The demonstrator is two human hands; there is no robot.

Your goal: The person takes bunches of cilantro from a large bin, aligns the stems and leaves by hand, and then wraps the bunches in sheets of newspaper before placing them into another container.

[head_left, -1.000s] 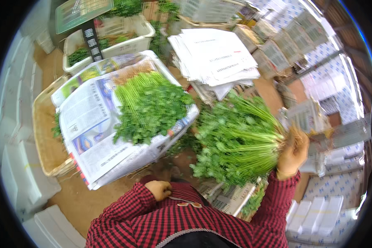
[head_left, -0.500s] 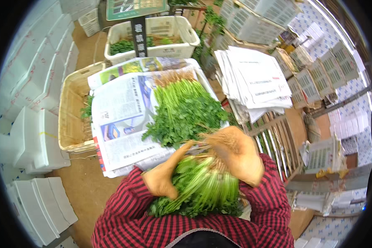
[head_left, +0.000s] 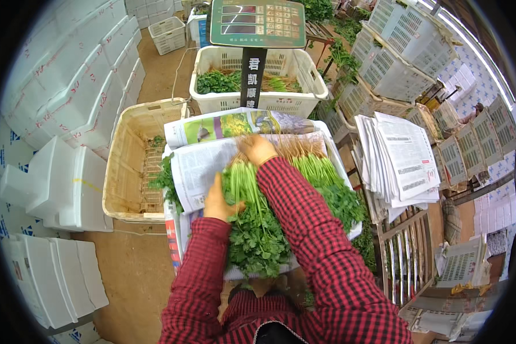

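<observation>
A bunch of coriander (head_left: 258, 229) lies on newspaper (head_left: 195, 166), its roots away from me and its leaves toward me. My left hand (head_left: 221, 202) curls round the left side of its stems, thumb laid over them. At the root end my right hand (head_left: 258, 150) is closed over the roots; its fingertips are partly hidden. More coriander (head_left: 335, 198) lies alongside to the right, roots also pointing away. Green leaves (head_left: 167, 179) stick out at the left edge of the newspaper. Beneath is a white tray (head_left: 354, 230), by a scale's green display panel (head_left: 258, 23).
A yellowed empty crate (head_left: 116, 172) stands at the left, and a white crate of greens (head_left: 212, 104) behind the scale post (head_left: 251, 77). A newspaper stack (head_left: 401, 155) lies on the right, before stacked crates (head_left: 390, 63). White foam boxes (head_left: 86, 74) line the left.
The bunch held near my body is now on the newspaper, turned with roots away from me. Both hands reached forward with it. The newspaper's left part is now folded up, and the view has shifted.
</observation>
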